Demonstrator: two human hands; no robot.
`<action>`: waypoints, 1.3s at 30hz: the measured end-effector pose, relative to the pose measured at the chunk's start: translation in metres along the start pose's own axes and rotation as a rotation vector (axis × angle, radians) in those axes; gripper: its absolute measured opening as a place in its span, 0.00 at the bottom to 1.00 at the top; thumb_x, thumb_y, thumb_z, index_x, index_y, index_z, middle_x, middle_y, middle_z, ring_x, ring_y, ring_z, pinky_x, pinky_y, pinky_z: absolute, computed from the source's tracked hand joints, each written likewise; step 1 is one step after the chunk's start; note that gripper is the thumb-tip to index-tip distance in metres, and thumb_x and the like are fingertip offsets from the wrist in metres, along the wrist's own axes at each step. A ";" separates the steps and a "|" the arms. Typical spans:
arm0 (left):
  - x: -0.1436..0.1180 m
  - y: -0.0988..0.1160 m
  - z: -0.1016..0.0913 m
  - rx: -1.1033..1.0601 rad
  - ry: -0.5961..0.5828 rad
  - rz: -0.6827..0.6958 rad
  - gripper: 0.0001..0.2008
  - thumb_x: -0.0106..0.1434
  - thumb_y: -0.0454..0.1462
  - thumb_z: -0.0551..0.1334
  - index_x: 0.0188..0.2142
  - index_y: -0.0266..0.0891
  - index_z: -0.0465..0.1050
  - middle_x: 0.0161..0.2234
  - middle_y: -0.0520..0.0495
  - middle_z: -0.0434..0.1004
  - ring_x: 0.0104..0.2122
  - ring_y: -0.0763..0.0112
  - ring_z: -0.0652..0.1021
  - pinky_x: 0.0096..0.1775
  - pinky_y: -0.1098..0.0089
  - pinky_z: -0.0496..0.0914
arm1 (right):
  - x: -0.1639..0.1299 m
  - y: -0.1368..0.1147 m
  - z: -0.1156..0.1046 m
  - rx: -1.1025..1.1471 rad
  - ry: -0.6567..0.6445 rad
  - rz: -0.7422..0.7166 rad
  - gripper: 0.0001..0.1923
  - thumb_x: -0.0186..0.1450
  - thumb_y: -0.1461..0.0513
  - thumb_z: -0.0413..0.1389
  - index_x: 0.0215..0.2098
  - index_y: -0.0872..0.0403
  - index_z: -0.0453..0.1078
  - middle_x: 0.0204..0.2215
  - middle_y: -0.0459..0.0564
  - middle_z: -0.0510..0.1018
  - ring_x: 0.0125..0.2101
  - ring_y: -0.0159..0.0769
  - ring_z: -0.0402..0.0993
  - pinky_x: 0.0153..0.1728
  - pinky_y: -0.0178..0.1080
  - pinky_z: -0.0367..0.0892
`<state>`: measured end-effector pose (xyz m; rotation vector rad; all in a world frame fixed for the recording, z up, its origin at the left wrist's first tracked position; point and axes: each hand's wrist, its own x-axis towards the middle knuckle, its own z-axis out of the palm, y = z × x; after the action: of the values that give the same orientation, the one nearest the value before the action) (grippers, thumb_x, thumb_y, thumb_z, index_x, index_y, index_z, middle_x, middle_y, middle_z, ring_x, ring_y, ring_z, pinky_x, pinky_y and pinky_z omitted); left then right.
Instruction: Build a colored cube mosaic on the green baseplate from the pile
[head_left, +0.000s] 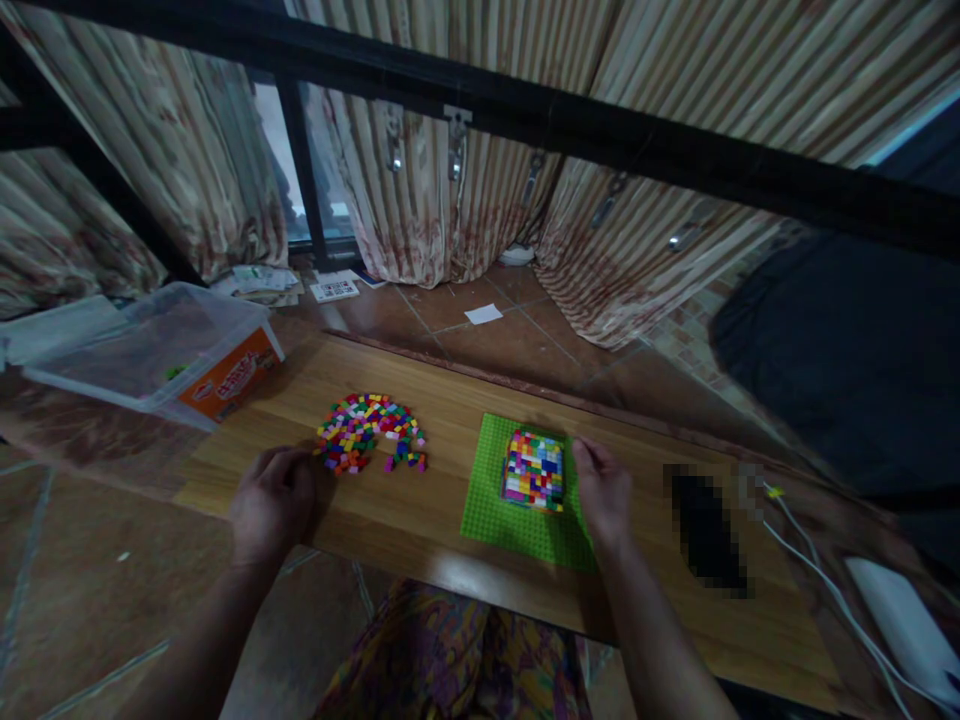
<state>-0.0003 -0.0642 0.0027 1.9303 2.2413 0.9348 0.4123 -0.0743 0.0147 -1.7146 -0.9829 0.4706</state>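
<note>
A green studded baseplate (484, 500) lies on the wooden table, bearing a low rectangular block built of many coloured toy bricks (534, 470). My right hand (606, 495) is at the plate's right edge, fingers pinched together beside the brick block; anything between them is too small to make out. On the left, a loose pile of small coloured bricks (367, 420) spreads in a curved heap. Just left of that pile rests my left hand (271, 500), its fingers curled closed. What it holds, if anything, is hidden.
A clear plastic box (150, 385) with an orange label stands at the table's left end. A pixelated dark object (709, 530) lies on the right of the table (420, 530). White cables (817, 570) and a white device (900, 625) are at far right.
</note>
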 end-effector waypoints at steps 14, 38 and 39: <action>-0.001 0.003 0.000 -0.010 0.002 -0.023 0.13 0.63 0.38 0.55 0.41 0.38 0.76 0.44 0.43 0.76 0.43 0.62 0.77 0.46 0.63 0.72 | -0.001 0.006 0.018 0.289 -0.067 0.241 0.21 0.49 0.49 0.65 0.36 0.53 0.79 0.35 0.50 0.83 0.34 0.39 0.78 0.40 0.43 0.71; -0.001 -0.001 0.001 -0.006 0.003 -0.007 0.15 0.63 0.40 0.52 0.40 0.40 0.76 0.43 0.43 0.77 0.41 0.63 0.77 0.42 0.67 0.70 | 0.000 0.002 0.005 0.316 -0.073 0.233 0.25 0.57 0.43 0.58 0.37 0.54 0.78 0.37 0.52 0.82 0.27 0.34 0.75 0.24 0.33 0.64; -0.001 -0.001 0.001 -0.010 0.001 -0.005 0.15 0.63 0.40 0.52 0.40 0.39 0.77 0.43 0.43 0.77 0.41 0.63 0.77 0.43 0.66 0.70 | 0.002 0.002 0.005 0.290 -0.067 0.231 0.25 0.57 0.43 0.58 0.36 0.54 0.79 0.37 0.52 0.82 0.27 0.33 0.75 0.23 0.33 0.63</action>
<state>-0.0004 -0.0646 0.0012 1.9197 2.2366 0.9448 0.4107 -0.0702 0.0116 -1.5613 -0.7248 0.7871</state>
